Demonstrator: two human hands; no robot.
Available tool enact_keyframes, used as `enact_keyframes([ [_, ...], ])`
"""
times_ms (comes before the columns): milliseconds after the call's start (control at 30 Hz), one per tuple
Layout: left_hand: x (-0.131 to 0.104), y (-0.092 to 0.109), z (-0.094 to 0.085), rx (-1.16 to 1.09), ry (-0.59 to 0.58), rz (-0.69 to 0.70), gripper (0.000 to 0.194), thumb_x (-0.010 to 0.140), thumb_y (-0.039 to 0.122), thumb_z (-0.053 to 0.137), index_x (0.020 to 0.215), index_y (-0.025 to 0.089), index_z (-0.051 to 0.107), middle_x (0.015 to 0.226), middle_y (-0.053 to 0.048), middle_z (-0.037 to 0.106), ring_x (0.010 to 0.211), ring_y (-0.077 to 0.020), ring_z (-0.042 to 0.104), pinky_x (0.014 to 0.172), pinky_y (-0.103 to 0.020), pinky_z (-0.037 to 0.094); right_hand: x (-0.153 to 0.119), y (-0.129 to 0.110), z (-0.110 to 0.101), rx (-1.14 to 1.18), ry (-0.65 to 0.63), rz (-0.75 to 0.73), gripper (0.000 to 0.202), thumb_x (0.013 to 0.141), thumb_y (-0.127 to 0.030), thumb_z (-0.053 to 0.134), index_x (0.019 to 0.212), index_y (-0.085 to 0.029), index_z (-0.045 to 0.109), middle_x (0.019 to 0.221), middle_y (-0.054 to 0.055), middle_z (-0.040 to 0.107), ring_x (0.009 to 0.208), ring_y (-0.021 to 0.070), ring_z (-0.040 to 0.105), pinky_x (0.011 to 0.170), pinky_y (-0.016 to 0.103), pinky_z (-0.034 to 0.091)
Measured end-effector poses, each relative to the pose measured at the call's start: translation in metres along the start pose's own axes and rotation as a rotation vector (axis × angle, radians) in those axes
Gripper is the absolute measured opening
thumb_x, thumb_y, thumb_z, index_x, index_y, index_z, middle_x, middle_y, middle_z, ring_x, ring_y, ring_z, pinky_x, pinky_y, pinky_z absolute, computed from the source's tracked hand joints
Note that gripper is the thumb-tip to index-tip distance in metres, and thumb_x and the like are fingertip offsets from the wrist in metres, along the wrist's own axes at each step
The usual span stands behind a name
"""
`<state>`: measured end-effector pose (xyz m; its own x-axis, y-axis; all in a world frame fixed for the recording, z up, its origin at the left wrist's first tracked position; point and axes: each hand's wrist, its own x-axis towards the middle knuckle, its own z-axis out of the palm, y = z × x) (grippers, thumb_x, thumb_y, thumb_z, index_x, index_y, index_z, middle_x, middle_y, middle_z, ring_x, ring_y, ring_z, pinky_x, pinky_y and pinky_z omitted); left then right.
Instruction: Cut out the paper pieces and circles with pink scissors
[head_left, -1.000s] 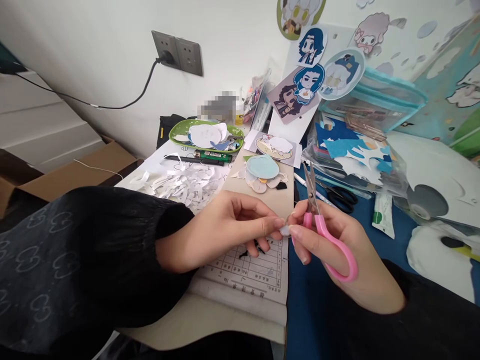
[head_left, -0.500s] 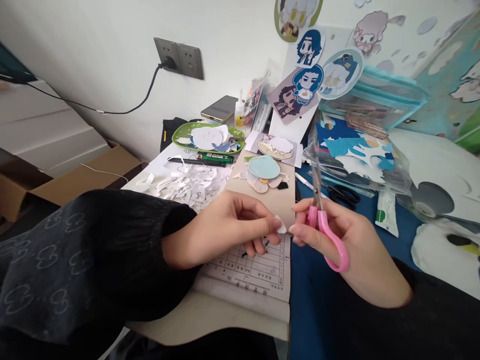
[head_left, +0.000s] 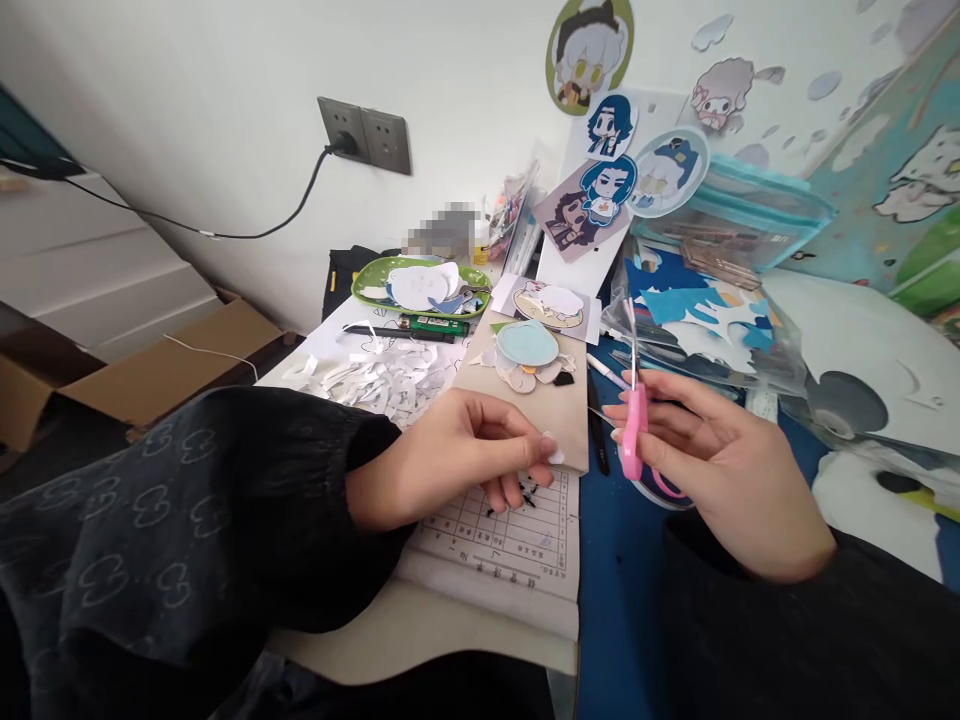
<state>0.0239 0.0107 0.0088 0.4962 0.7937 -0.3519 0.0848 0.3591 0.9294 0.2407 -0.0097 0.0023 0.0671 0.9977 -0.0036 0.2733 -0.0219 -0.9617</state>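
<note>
A small white paper piece [head_left: 557, 457] is pinched between the thumb and fingers of my left hand [head_left: 472, 445], above a printed form booklet [head_left: 517, 560]. To the right, over the blue surface, my right hand [head_left: 739, 475] holds pink-handled scissors [head_left: 635, 435] with the blades pointing up and away. The scissors are turned nearly edge-on, and a gap separates them from the white piece. Ahead of my hands, a pale blue oval cutout [head_left: 527, 343] lies on other paper cutouts on a beige board [head_left: 517, 402]. Small black scraps [head_left: 529, 496] lie on the form.
White paper strips [head_left: 390, 378] are heaped on the left. Behind them stands a green tray [head_left: 367, 294] with cutouts. A black pen [head_left: 598, 430] lies right of the board. Clear bags with blue paper scraps [head_left: 701, 300] sit at the right. Character cutouts [head_left: 609, 190] stand at the back.
My right hand has turned the scissors more edge-on and drawn a little away from the white piece. My left hand keeps its pinch. The camera view has shifted slightly.
</note>
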Motion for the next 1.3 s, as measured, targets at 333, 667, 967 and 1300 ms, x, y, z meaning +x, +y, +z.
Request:
enact_keyframes([
  [333, 0.0, -0.004, -0.003, -0.031, -0.033, 0.045, 0.02, 0.077, 0.029, 0.07, 0.07, 0.011, 0.067, 0.071, -0.004, 0.072, 0.047, -0.0057, 0.057, 0.043, -0.014, 0.049, 0.008, 0.002, -0.006, -0.192, 0.076, -0.124, 0.024, 0.071, -0.027, 0.07, 0.094, -0.021, 0.066, 0.08, 0.002, 0.061, 0.074, 0.0234, 0.06, 0.072, 0.043, 0.049],
  [667, 0.0, -0.003, -0.005, -0.061, -0.031, 0.007, 0.026, 0.072, 0.034, 0.074, 0.066, 0.01, 0.066, 0.067, -0.003, 0.07, 0.045, -0.0053, 0.055, 0.041, -0.013, 0.047, 0.001, 0.005, -0.008, 0.18, -0.176, -0.001, 0.018, 0.073, -0.029, 0.076, 0.089, -0.021, 0.075, 0.09, 0.007, 0.075, 0.081, 0.024, 0.07, 0.073, 0.035, 0.056],
  [967, -0.005, 0.001, -0.005, -0.131, -0.043, 0.006, 0.014, 0.073, 0.02, 0.07, 0.066, 0.01, 0.064, 0.064, -0.002, 0.068, 0.042, -0.0055, 0.056, 0.037, -0.013, 0.047, -0.001, 0.007, 0.003, 0.378, -0.347, -0.103, 0.029, 0.087, -0.016, 0.058, 0.111, -0.03, 0.066, 0.103, 0.0, 0.065, 0.094, 0.015, 0.059, 0.087, 0.023, 0.046],
  [1300, -0.005, 0.012, -0.018, -0.288, -0.056, -0.034, 0.01, 0.073, 0.009, 0.068, 0.063, 0.01, 0.069, 0.069, -0.003, 0.073, 0.05, -0.0073, 0.065, 0.039, -0.008, 0.048, -0.01, -0.007, -0.004, 0.553, -0.72, 0.216, 0.041, 0.081, -0.023, 0.067, 0.121, -0.033, 0.063, 0.1, 0.002, 0.059, 0.099, 0.0205, 0.057, 0.092, 0.033, 0.044],
])
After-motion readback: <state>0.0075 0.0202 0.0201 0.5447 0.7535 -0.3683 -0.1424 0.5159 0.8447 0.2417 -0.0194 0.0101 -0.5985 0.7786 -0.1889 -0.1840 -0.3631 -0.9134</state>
